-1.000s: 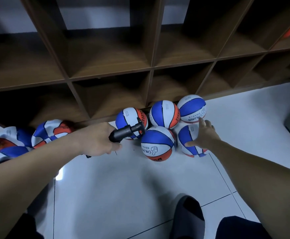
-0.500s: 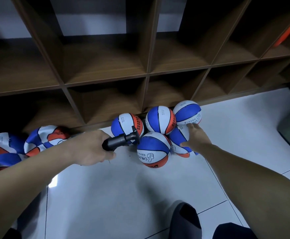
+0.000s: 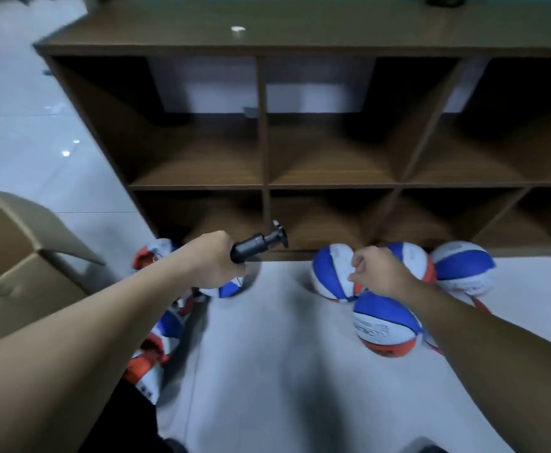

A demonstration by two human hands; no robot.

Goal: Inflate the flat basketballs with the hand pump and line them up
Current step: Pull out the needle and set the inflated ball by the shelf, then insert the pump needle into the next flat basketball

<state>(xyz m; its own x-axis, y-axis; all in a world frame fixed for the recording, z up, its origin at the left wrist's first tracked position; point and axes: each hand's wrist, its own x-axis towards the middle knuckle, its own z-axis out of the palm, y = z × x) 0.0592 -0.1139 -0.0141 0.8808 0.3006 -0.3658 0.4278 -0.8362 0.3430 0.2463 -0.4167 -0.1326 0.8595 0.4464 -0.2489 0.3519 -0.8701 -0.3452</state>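
The left hand [image 3: 213,261] is wrapped tight round the barrel of the black hand pump [image 3: 257,245], whose T-shaped end points up and to the right toward the bottom row of the wooden shelf unit [image 3: 264,165]. The right hand [image 3: 377,273] has its fingers curled loosely in front of an inflated blue, white and orange basketball [image 3: 331,276] — it seems to hold nothing, though the blur makes it hard to say whether the knuckles touch the ball.

That ball sits in a cluster on the pale tiled floor [image 3: 267,354], against the foot of the shelf: a second ball [image 3: 413,261] lies behind the right hand, a third [image 3: 464,268] further right, and a fourth [image 3: 386,325] nearer the person, under the right forearm. The flat basketballs [image 3: 159,341] lie crumpled in a heap below the left forearm — one peeks out just beneath the left hand. A cardboard box [image 3: 22,250] with an open flap stands at the left edge.
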